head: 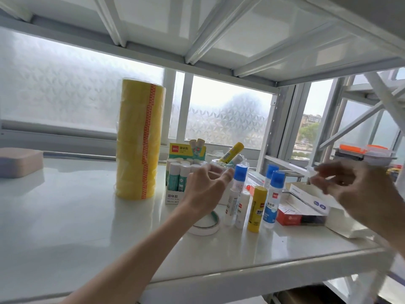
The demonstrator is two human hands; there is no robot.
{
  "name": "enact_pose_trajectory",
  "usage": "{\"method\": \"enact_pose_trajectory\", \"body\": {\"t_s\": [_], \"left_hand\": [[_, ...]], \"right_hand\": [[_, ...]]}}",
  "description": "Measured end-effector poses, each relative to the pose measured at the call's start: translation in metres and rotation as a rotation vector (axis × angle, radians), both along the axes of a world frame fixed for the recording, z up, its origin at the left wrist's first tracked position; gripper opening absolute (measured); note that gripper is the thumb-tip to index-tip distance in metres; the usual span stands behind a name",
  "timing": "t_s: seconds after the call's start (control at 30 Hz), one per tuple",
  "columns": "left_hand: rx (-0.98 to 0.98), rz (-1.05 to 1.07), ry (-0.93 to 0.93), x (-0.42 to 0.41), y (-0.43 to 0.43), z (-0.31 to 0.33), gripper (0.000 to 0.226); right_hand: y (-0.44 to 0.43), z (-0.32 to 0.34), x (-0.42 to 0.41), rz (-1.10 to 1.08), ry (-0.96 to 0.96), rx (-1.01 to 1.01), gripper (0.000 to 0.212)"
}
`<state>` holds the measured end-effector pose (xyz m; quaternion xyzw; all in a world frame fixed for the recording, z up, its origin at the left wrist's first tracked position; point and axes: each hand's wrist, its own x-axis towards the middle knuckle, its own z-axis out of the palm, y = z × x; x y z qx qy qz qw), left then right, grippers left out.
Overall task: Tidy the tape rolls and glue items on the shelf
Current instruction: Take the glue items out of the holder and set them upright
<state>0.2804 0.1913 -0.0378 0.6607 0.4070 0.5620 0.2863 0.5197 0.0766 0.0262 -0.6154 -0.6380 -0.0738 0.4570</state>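
A person's left hand [203, 191] reached over the white metal shelf [65, 216], its fingers [226, 175] straight and slightly apart, holding nothing, their tips just beside the blue cap of a liquid glue bottle [240, 172]. The right hand [361, 191] hung in the air at the shelf's right end, above an open white carton [311, 196]; its fingers [322, 178] were loosely bent and blurred, and whether they pinched anything could not be told.

A tall wrapped stack of yellow tape rolls [138, 145] stood upright left of centre. Just to its right sat a display box of glue sticks [177, 178], partly hidden by the left hand. A white tape roll [203, 228] lay flat beneath the left wrist. Near it stood an upright yellow glue stick [256, 208] and a second blue-capped glue bottle [272, 198], with a third bottle [270, 174] behind. A red box [291, 217] lay beside them, against the carton. A pinkish block [19, 164] rested at the far left.
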Motion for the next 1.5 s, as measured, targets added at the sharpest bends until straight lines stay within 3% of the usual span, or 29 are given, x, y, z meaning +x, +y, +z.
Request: {"method": "enact_pose_trajectory", "body": {"t_s": [0.1, 0.23, 0.37, 0.5, 0.73, 0.87, 1.03, 1.23, 1.37, 1.5], "left_hand": [[0.009, 0.096, -0.072, -0.005, -0.004, 0.006, 0.016], [0.04, 0.153, -0.139, -0.007, -0.01, 0.01, 0.012], [0.031, 0.173, -0.152, -0.009, -0.013, 0.01, 0.01], [0.02, 0.191, -0.156, -0.007, -0.013, 0.01, 0.016], [0.025, 0.135, -0.165, -0.004, -0.016, 0.011, 0.017], [0.031, 0.186, -0.138, -0.004, -0.014, 0.009, 0.018], [-0.002, 0.179, -0.147, -0.012, -0.009, 0.01, 0.01], [0.152, 0.155, 0.087, -0.011, 0.003, 0.049, 0.015], [0.131, 0.059, 0.381, -0.001, 0.022, 0.091, 0.019], [0.077, 0.016, 0.618, 0.014, 0.047, 0.107, 0.029]], "right_hand": [[0.016, 0.074, -0.026, 0.096, -0.221, 0.092, 0.014], [0.109, 0.115, -0.083, 0.122, -0.615, -0.193, 0.027], [0.19, 0.091, -0.106, 0.088, -0.895, -0.477, 0.043], [0.221, 0.068, -0.103, 0.079, -0.966, -0.578, 0.025], [0.216, 0.067, -0.09, 0.062, -0.979, -0.423, 0.023], [0.191, 0.086, -0.075, -0.025, -0.865, -0.195, 0.031], [0.1, 0.074, -0.056, 0.192, -0.232, 0.068, 0.038], [0.008, -0.012, -0.029, 0.308, 0.194, -0.01, 0.022], [0.0, -0.074, -0.03, 0.29, 0.265, -0.179, 0.024], [0.009, -0.096, -0.035, 0.203, 0.26, -0.182, 0.022]]}}
